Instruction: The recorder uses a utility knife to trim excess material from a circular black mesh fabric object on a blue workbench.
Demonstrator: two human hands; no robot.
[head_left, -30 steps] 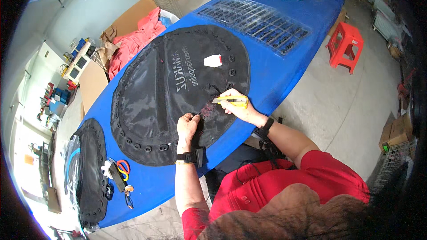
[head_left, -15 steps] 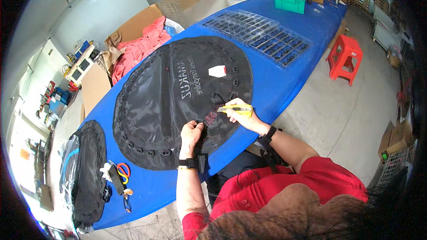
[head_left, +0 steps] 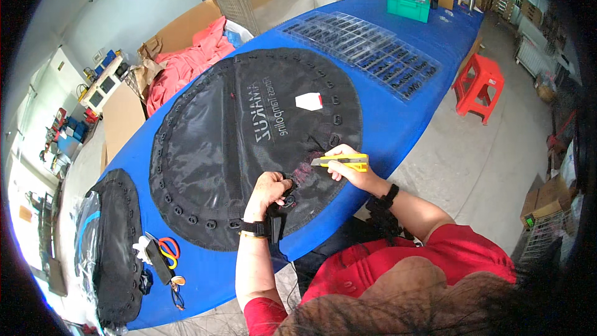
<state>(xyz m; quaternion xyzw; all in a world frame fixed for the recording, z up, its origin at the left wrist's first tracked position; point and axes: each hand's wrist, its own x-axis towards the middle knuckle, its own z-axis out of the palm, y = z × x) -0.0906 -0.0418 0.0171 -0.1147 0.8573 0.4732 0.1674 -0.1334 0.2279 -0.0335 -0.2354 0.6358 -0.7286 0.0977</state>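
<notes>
A round black mesh mat [head_left: 199,143] lies on the table, with black plastic loops along its rim. My left hand [head_left: 269,191] is closed, its thumb and fingers pinching the mat near its near edge beside a small black loop [head_left: 289,201]. In my right hand [head_left: 349,171] is a yellow utility knife [head_left: 344,162], its blade directed left. The blade tip is close to a patch of loose reddish threads [head_left: 305,173] on the mat; I cannot tell whether it touches.
Blue cloth [head_left: 398,124] covers the long table. Clear compartment trays [head_left: 373,50] of small black parts and a green bin [head_left: 408,4] sit toward the far end. Red-and-yellow-handled scissors [head_left: 168,254] lie left, near another black mat [head_left: 118,249]. A red stool [head_left: 480,87] stands right.
The view has shifted slightly. My right hand has drawn the knife a little right and nearer me, and my left hand has turned, showing a black loop beside its fingers.
</notes>
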